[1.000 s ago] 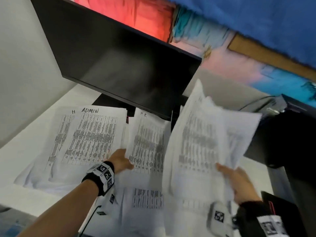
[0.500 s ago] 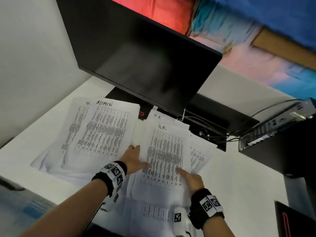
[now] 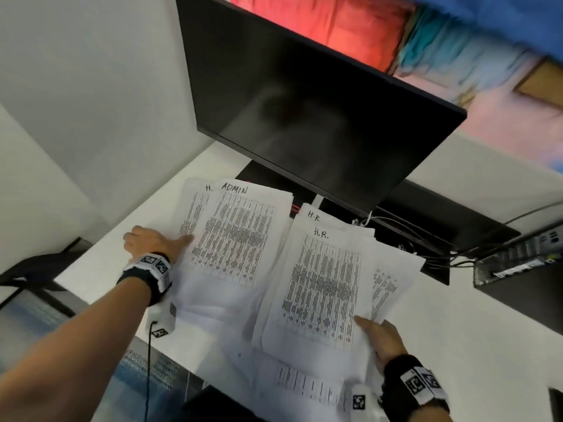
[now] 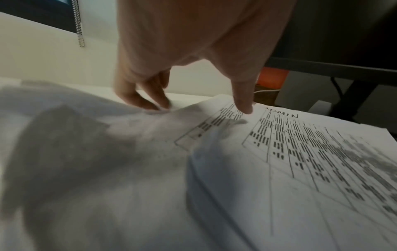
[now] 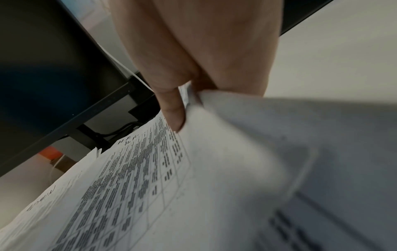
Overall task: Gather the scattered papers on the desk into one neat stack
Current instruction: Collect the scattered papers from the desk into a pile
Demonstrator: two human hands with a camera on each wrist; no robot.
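Printed sheets lie in two loose piles on the white desk [image 3: 457, 330]. The ADMIN pile [image 3: 237, 239] [image 4: 300, 144] is on the left, the H.R. pile [image 3: 323, 284] [image 5: 133, 169] on the right. More sheets [image 3: 304, 382] hang over the front edge. My left hand [image 3: 158, 240] [image 4: 193, 105] is at the ADMIN pile's left edge, thumb on top and curled fingers at the edge. My right hand [image 3: 370, 327] [image 5: 187, 110] pinches the H.R. pile's lower right corner, with the thumb on top and the fingers hidden underneath.
A black monitor [image 3: 304, 117] on its stand rises just behind the piles. Cables [image 3: 426, 239] run to a small black computer box [image 3: 518, 263] at the right. A dark chair or bag [image 3: 39, 266] stands left of the desk. A white wall closes the left side.
The sheaf my right hand held in the air now lies on the H.R. pile, and that hand grips its lower right corner. My left hand moved from between the piles to the ADMIN pile's left edge.
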